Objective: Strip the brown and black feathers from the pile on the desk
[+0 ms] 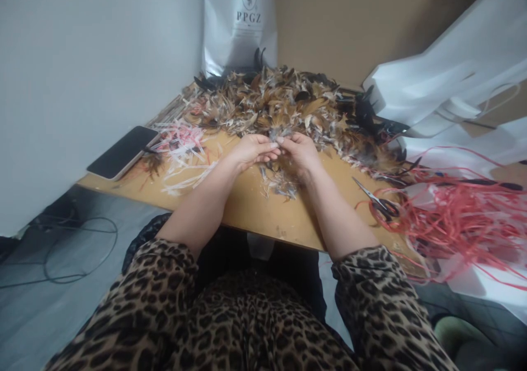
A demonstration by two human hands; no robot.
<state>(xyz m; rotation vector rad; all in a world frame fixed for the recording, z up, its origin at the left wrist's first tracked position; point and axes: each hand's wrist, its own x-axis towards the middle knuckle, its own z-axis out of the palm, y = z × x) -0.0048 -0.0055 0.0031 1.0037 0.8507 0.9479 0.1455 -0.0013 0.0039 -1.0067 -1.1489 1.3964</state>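
My left hand (254,150) and my right hand (302,152) meet over the front of the wooden table, fingertips pinched together. Between them is a small bunch of feathers (279,132), greyish and fluffy, fanning out beyond the fingertips. Both hands are closed on it; the exact grip of each finger is too small to make out. Just behind the hands spreads a large heap of brown, white and black feathers (288,96). A few loose feathers (284,187) lie on the table below the right hand.
Scissors (376,200) rest at the right, beside a tangle of red strips (469,223). On the left are a dark-screened tablet (123,151) and pink-and-white strips (181,139). A white bag (241,25) stands behind the heap. Cables (82,272) trail over the floor.
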